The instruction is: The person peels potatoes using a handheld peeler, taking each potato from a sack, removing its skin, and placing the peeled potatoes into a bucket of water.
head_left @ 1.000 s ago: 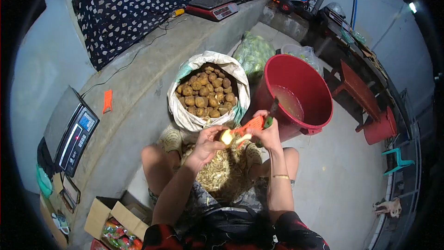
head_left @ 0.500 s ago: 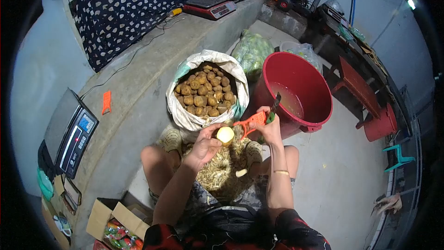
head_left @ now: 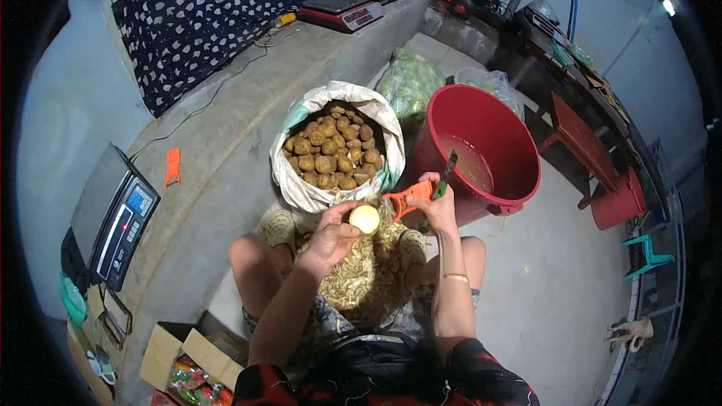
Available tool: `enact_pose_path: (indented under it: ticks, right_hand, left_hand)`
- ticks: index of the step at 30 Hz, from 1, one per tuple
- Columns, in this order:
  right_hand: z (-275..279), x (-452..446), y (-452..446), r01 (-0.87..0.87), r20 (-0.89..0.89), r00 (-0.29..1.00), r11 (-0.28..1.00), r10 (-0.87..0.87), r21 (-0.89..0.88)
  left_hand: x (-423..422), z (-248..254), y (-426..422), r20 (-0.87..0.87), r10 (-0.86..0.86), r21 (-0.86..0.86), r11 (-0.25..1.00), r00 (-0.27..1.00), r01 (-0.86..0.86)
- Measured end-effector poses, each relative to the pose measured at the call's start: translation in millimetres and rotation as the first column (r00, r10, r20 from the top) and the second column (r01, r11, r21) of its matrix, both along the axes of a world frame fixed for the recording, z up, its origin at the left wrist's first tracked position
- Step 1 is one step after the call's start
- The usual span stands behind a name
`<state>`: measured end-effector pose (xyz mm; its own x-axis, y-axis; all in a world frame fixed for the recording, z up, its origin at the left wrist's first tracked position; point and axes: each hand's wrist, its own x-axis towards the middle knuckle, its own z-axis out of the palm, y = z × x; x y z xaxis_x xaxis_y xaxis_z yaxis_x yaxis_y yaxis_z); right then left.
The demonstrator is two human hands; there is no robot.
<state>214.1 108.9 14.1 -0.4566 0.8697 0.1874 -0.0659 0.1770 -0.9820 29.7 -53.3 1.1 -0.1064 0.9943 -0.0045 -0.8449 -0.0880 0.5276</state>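
Note:
Fingers of my left hand [head_left: 329,236] are closed around a peeled, pale yellow potato [head_left: 365,219], held above the pile of peelings [head_left: 353,278] between my feet. Just to its right, my right hand [head_left: 440,208] grips an orange peeler [head_left: 410,198], whose head points at the potato with a small gap between them. A dark-bladed knife [head_left: 450,165] with a green handle is also in that right hand, its blade pointing up and away. Beyond both hands stands an open white sack [head_left: 282,162] of unpeeled potatoes [head_left: 331,146].
A large red tub [head_left: 519,173] with cloudy liquid stands right of the sack, before a bag of green vegetables [head_left: 410,90]. Another orange peeler [head_left: 173,167] and a scale [head_left: 124,225] lie on the left ledge. A cardboard box [head_left: 162,353] of packed peppers sits lower left.
The potato has shifted slightly left and shows a rounder pale face. A pale piece seen over the peelings no longer shows. A tan shape at the far right has changed outline.

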Motion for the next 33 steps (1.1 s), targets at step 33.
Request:
enact_pose_path:
  ticks: [33]
  right_hand:
    - [28.9, -2.9, -24.9, -0.097, 0.012, 0.995, 0.995, 0.097, -0.008]
  left_hand:
    - [4.4, 2.6, 0.2, -0.168, 0.044, -0.011, 0.999, 0.985, -0.046]
